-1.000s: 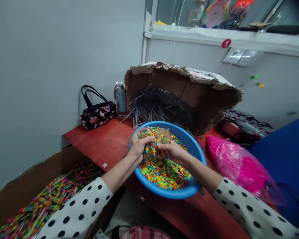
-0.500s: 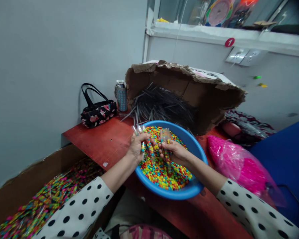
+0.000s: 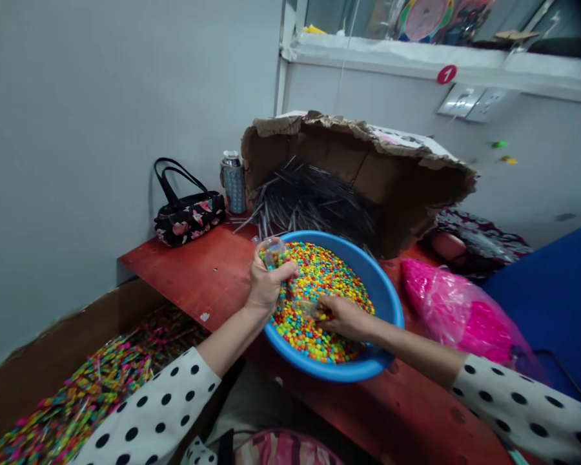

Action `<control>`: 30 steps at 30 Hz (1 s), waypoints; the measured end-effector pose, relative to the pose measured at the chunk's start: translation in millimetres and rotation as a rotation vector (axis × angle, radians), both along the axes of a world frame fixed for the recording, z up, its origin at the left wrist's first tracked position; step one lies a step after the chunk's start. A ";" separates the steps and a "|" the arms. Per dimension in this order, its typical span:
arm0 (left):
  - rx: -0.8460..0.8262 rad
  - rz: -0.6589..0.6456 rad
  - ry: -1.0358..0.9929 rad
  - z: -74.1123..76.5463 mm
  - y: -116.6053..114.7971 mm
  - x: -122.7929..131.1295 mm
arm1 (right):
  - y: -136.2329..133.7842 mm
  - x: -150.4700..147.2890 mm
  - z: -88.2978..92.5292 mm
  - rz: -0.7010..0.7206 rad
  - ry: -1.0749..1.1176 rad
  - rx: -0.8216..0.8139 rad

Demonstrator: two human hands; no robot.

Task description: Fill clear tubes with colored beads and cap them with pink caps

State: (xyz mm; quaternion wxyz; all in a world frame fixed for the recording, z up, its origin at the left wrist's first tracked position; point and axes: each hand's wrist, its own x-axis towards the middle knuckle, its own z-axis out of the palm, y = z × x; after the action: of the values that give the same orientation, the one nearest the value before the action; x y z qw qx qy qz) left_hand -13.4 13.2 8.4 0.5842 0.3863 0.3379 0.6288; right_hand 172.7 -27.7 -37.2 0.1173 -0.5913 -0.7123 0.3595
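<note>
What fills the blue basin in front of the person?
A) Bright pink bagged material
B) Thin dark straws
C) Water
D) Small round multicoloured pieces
D. The blue plastic basin is heaped with small round multicoloured pieces; the left hand grips a clear container of them, and the right hand reaches into them.
</note>
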 end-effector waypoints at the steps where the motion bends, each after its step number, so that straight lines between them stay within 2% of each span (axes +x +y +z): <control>1: 0.025 0.000 0.011 0.0 -0.8 0.1 | -1.2 3.0 1.8 -0.005 -0.038 -0.006; 3: 0.066 -0.007 0.030 0.1 -1.1 1.0 | -0.7 6.6 7.5 -0.029 0.027 0.005; 8: 0.067 0.023 0.023 11.7 -9.6 -1.1 | 8.1 3.0 32.0 -0.084 0.498 0.068; 11: 0.081 0.028 0.090 22.0 -42.8 -11.4 | 8.5 5.8 45.2 -0.161 0.724 -0.019; 13: 0.092 -0.051 0.187 19.4 -78.2 -21.0 | 3.7 12.7 48.4 -0.188 0.808 -0.097; 14: 0.087 -0.065 0.220 13.6 -97.3 -26.2 | -0.1 16.8 48.0 -0.193 0.827 -0.144; 16: -0.001 -0.177 0.217 -6.3 -132.6 -36.8 | -9.3 24.5 44.4 -0.173 0.811 -0.258; 18: -0.162 -0.412 0.161 -31.4 -158.0 -47.1 | -18.1 29.5 39.4 -0.120 0.745 -0.344; 20: -0.229 -0.718 0.150 -53.7 -171.9 -55.6 | -24.0 31.4 35.8 -0.062 0.663 -0.361; 22: -0.273 -0.891 0.219 -67.7 -177.0 -60.7 | -26.0 31.0 35.0 -0.020 0.573 -0.317; 24: -0.301 -0.939 0.291 -73.0 -177.9 -61.6 | -25.2 30.3 37.4 0.024 0.462 -0.258; 27: -0.279 -0.955 0.325 -71.5 -176.9 -57.8 | -20.6 34.4 44.9 0.131 0.295 -0.156; 30: -0.235 -0.855 0.271 -65.0 -170.7 -53.9 | -10.6 46.9 48.3 0.183 0.025 -0.012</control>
State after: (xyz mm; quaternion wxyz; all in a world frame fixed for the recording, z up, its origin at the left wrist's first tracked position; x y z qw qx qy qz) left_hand -67.3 -157.5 -56.6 0.7815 0.5006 0.2906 0.2329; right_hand 219.6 -38.3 11.1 0.0894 -0.5198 -0.7597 0.3804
